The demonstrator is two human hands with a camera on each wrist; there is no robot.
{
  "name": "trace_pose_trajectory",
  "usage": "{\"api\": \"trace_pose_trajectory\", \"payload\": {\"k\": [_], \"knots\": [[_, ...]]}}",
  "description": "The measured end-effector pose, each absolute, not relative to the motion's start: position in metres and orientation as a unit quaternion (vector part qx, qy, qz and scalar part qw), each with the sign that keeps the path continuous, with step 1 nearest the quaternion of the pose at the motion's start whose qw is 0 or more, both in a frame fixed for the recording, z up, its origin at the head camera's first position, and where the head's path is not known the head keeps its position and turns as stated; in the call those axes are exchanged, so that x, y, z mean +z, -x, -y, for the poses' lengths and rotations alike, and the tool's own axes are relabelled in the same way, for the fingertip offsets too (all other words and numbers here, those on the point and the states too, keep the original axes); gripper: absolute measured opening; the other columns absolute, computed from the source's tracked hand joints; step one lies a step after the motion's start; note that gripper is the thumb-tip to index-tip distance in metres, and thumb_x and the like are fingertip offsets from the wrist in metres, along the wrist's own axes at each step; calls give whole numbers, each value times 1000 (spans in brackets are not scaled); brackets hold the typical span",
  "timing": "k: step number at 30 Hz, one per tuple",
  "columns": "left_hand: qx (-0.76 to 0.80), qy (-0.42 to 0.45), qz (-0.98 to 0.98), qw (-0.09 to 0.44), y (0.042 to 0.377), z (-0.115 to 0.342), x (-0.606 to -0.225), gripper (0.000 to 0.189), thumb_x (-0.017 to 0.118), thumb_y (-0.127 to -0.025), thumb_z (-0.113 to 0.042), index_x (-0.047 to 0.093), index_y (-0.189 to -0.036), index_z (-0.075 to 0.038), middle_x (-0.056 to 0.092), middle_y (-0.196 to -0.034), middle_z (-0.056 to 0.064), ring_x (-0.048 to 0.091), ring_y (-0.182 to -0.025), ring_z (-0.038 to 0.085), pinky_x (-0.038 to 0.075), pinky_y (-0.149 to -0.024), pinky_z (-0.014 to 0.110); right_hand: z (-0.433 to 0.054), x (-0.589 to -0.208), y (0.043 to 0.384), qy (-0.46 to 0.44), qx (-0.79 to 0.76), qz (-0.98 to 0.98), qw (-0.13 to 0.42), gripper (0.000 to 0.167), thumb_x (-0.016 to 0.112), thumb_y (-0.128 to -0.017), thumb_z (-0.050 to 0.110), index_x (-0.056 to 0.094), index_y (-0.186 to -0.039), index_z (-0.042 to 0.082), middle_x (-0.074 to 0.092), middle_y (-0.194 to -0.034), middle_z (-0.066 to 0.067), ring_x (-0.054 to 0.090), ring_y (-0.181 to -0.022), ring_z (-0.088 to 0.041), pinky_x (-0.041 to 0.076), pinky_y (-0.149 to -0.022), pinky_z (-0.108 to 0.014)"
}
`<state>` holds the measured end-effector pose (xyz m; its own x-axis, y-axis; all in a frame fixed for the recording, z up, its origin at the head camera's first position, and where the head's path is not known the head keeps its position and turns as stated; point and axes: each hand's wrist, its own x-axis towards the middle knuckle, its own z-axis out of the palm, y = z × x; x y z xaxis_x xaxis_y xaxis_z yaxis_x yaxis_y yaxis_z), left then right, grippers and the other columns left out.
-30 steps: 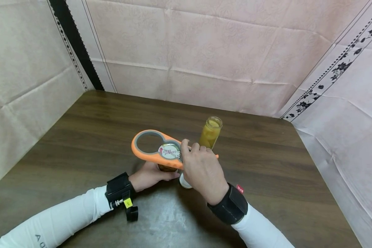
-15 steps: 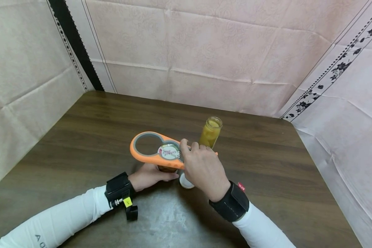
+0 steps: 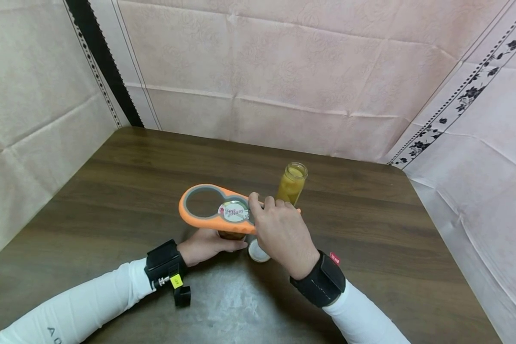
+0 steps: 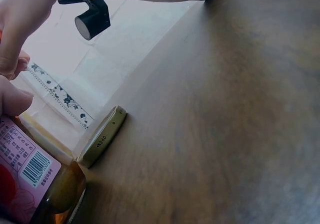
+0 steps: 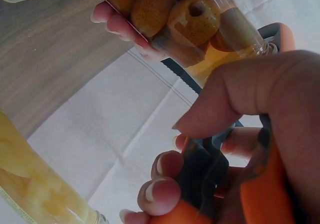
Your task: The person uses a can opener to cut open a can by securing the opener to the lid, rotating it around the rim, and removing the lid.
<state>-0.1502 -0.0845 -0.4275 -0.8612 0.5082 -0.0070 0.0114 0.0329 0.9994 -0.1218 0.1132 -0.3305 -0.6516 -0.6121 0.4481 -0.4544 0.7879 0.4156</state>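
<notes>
My left hand (image 3: 206, 246) grips a glass jar (image 5: 192, 22) of round brown fruit in amber liquid, which carries a pink barcode label (image 4: 30, 169). Over its printed lid (image 3: 234, 211) sits an orange and grey jar opener (image 3: 202, 222), the lid framed in the smaller opening beside the handles. The opener's larger ring juts out to the left with nothing in it. Fingers and thumb of my right hand (image 3: 284, 234) curl round the handles, squeezing them; in the head view the hand covers most of them.
Behind my right hand stands a lidless jar of yellow fruit (image 3: 291, 184). A loose lid (image 3: 258, 252), white inside and gold at its edge, lies on the wooden table (image 3: 370, 239) close to the gripped jar. Pale cloth (image 3: 284, 71) hangs around the back and sides.
The opener has turned slightly counterclockwise in the head view: its ring end has dropped left and toward me, the handle end has risen a little. The left hand holds nearly still.
</notes>
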Motion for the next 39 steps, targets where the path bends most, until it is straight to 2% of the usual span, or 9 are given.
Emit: {"api": "trace_pose_trajectory", "payload": {"k": [6,12,17,26,32,39], "knots": [[669,-197,-691,188,151,85,-427,58,79,-88,-14,56,-140,-19,58,-134,2,57,-103,21,52,-77,28,-114,-331,122,-299,-137,892,309,25,55,-93,7,59,-117,4,55,-67,-4,55,-58,-18,49,-56,-28],[669,-213,-688,184,152,85,-427,58,80,-88,-15,54,-141,-20,58,-131,3,58,-97,20,52,-73,28,-114,-331,123,-300,-134,892,310,25,58,-92,5,60,-117,4,58,-70,-5,57,-61,-19,52,-58,-29],[663,-214,-694,184,152,86,-428,62,80,-88,-17,52,-143,-20,56,-136,4,58,-99,22,52,-74,28,-115,-331,124,-302,-126,895,304,25,60,-93,6,58,-118,4,61,-74,-6,60,-64,-19,55,-61,-31],[658,-230,-692,186,153,87,-428,59,81,-87,-16,54,-140,-18,57,-131,5,59,-86,18,53,-70,27,-116,-331,125,-305,-124,894,303,25,63,-93,6,58,-117,5,62,-75,-6,62,-66,-19,54,-61,-30],[647,-255,-695,182,155,87,-426,55,81,-87,-14,57,-137,-16,59,-123,11,59,-77,16,54,-67,28,-117,-334,129,-310,-115,892,308,30,66,-92,5,59,-121,6,63,-79,-7,64,-71,-21,56,-65,-31],[638,-251,-703,192,154,88,-423,59,81,-87,-16,56,-140,-20,58,-133,6,58,-91,19,56,-71,30,-118,-335,133,-318,-98,897,292,39,72,-89,5,58,-125,8,64,-84,-8,67,-80,-24,58,-75,-35]]}}
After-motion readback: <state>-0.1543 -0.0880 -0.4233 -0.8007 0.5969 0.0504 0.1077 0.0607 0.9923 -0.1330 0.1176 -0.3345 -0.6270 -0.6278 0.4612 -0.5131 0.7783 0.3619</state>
